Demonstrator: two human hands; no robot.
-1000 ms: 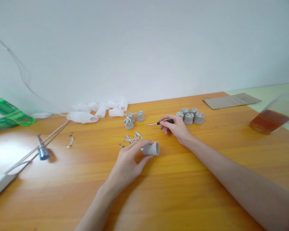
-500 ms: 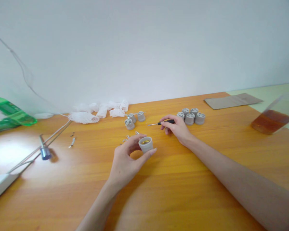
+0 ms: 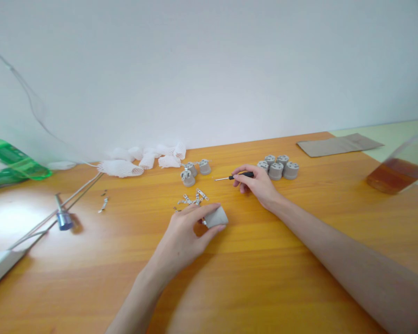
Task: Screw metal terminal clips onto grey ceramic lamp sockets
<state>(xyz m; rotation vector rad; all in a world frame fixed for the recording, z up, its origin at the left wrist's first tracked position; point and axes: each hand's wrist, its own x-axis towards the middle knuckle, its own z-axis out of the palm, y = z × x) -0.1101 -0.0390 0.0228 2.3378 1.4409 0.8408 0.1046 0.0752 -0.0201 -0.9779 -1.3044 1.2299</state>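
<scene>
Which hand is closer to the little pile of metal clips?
The left hand, holding a lamp socket, is nearer, just below the metal clips. The right hand, holding a small screwdriver, is farther away, to their right.

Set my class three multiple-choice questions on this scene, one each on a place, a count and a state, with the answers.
1. Where is the white netting?
A. On the cardboard sheet
B. By the table's far edge, left of the screwdriver
C. Inside the jar

2. How many grey lamp holders stand grouped beyond the right hand?
A. Three
B. Five
C. Eight

3. What state is the screwdriver in?
A. Held in the right hand
B. Lying loose on the table
C. Standing in a lamp holder

Answers:
1. B: the netting lies heaped left of the screwdriver.
2. B: five holders can be counted.
3. A: the fingers grip its black handle.
</scene>
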